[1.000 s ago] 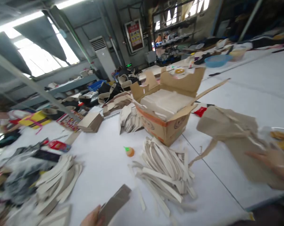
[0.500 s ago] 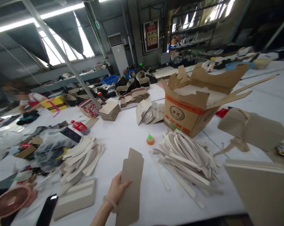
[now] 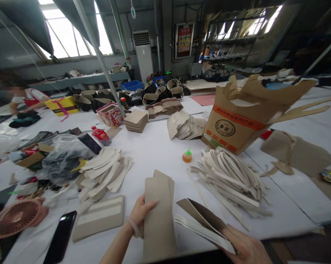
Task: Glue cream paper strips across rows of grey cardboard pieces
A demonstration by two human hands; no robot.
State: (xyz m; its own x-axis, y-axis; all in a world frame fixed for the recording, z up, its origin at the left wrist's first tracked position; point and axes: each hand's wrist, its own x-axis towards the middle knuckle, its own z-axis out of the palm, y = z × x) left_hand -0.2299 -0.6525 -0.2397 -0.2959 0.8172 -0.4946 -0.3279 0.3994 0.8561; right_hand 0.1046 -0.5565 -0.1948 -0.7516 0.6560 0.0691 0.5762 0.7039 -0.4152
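Observation:
My left hand (image 3: 142, 214) is closed on grey-brown cardboard pieces (image 3: 159, 216), thumb on top and fingers hidden behind. They stand long and upright over the table's front edge, one slightly fanned out behind the other. At the lower right my right hand (image 3: 244, 245) grips a small stack of cardboard sheets (image 3: 202, 231) with pale edges. The top sheet (image 3: 200, 212) bows up away from the others. A gap separates the two hands' pieces. Just beyond the right hand lies a heap of pale cardboard strips (image 3: 231, 179). A small orange bottle with a green tip (image 3: 187, 156) stands past both hands.
Curved cardboard pieces (image 3: 105, 174) and a flat cardboard stack (image 3: 99, 218) lie left, near a phone (image 3: 60, 236) and a pink fan (image 3: 18, 218). An open carton (image 3: 228, 126) stands at the back right. Another person (image 3: 28, 97) works at the far left.
My right hand has come into view, holding the sheets. The large cardboard panel at the lower right is gone from there. The pieces in my left hand have fanned apart slightly.

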